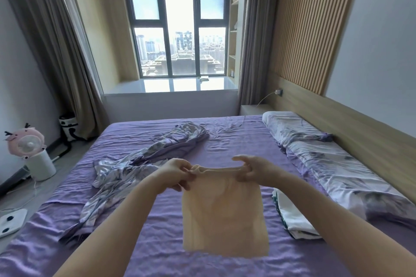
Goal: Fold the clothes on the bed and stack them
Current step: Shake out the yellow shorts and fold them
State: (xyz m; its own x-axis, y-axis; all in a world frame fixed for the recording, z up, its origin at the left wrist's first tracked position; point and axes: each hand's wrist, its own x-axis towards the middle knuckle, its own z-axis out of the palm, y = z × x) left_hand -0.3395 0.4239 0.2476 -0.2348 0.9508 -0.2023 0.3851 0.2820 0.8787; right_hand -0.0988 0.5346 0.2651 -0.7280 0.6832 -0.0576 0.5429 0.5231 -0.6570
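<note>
Purple sheets cover the bed [202,146] below a big window [177,27].
Near the bed's left edge we see a crumpled flowery cloth [144,164]. Over the middle, our left hand [177,173] and right hand [254,170] pinch the top corners of a thin cream cloth [225,216], which hangs down above the sheet. By the right edge lie folded clothes [292,216], beside long flowery pillows [326,155].

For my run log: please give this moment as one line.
left hand and right hand: pinch beige garment | folded stack: on bed
</note>
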